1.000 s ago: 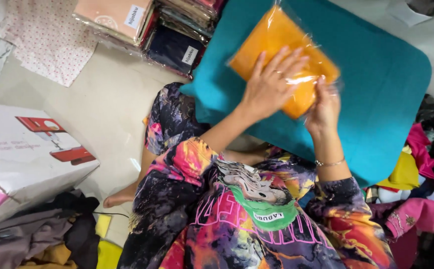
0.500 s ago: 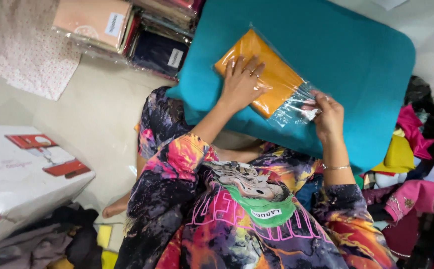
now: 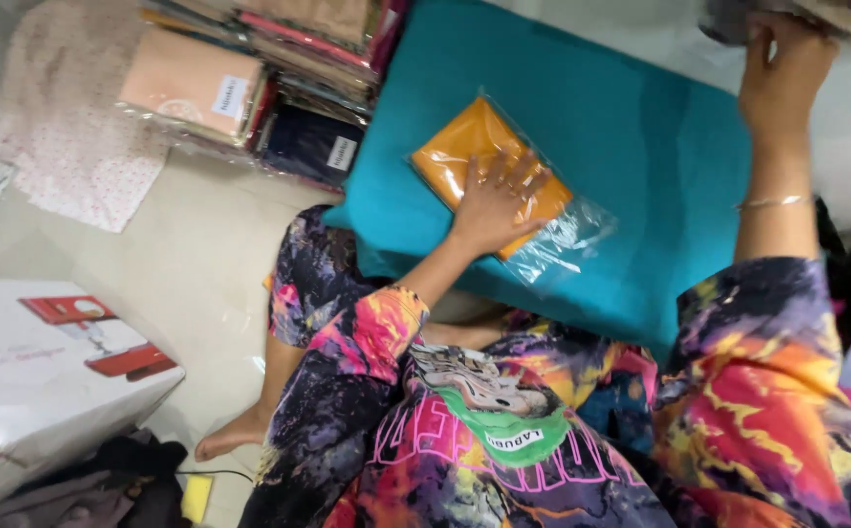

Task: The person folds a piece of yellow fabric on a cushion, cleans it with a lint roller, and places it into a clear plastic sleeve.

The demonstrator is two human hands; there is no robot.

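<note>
A folded orange cloth in a clear plastic bag (image 3: 469, 156) lies on a teal cushion (image 3: 640, 147). My left hand (image 3: 496, 200) presses flat on the bag, fingers spread, with the bag's loose open end sticking out to the right of it. My right hand (image 3: 785, 61) is raised to the upper right, away from the bag, with its fingers curled on a blurred grey-and-tan thing (image 3: 797, 15) at the frame's top edge; what that thing is cannot be made out.
A pile of bagged folded cloths (image 3: 249, 78) lies at the upper left beside a patterned white fabric (image 3: 73, 147). A white carton with red pictures (image 3: 44, 372) stands at the lower left. My knee and bare foot (image 3: 230, 435) rest on the beige floor.
My right hand has let go of the bag's open end and lifted to the upper right. My left hand stays pressed on the orange bag.
</note>
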